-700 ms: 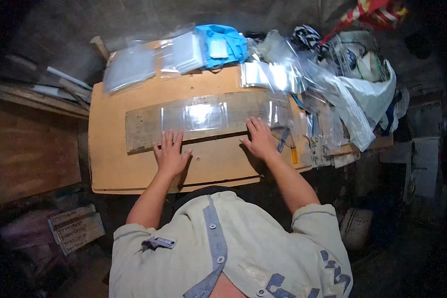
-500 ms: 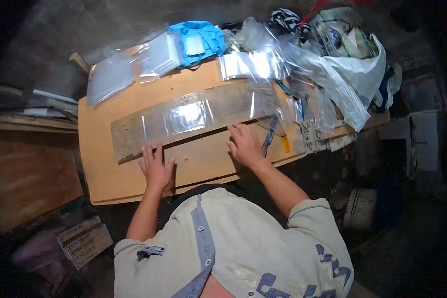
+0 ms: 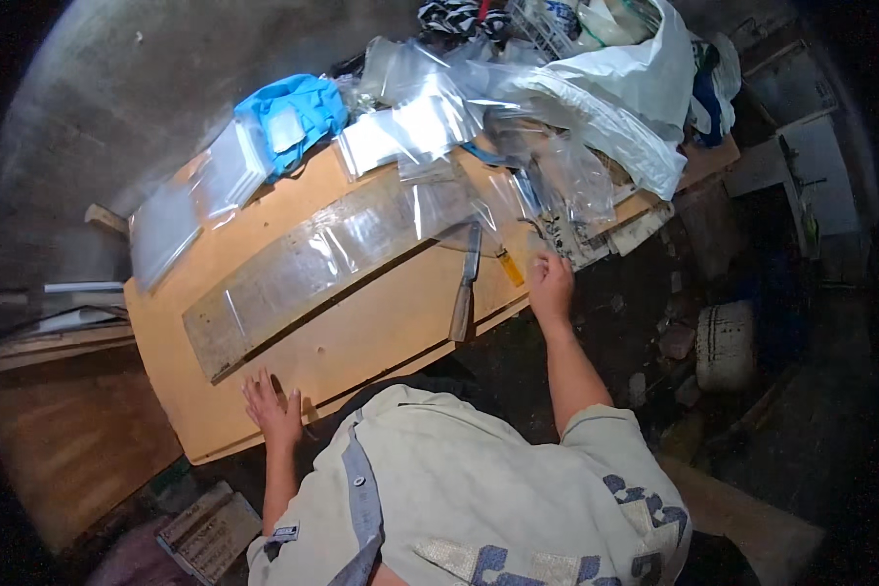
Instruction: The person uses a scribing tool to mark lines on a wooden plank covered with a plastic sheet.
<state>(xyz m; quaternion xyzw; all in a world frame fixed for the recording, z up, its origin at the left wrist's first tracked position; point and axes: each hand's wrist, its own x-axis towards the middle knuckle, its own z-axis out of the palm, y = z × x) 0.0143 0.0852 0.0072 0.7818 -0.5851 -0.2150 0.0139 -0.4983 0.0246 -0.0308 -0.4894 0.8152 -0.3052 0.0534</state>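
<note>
My left hand (image 3: 275,410) lies flat near the table's front edge, fingers spread, just below the near corner of a long wooden board (image 3: 205,342). Clear plastic sheet (image 3: 308,256) covers much of that board. Over the table's right front edge, my right hand (image 3: 553,288) has its fingers bent and drawn together; whatever may be between them is hidden. Just left of it lies a yellow handle (image 3: 510,268), its other end under clear plastic. A knife with a wooden handle (image 3: 462,311) rests between the board and the front edge, blade pointing away from me.
Stacks of clear plastic sheets (image 3: 164,232) and a blue cloth bag (image 3: 298,112) sit along the table's (image 3: 352,342) far side. A white sack (image 3: 625,83) and loose clear bags (image 3: 576,171) crowd the right end. A whitish bucket-like container (image 3: 725,347) stands on the floor at right.
My right hand has left the board's near edge and moved right, past the knife and yellow handle. My left hand has come off the board onto the tabletop. The view has turned.
</note>
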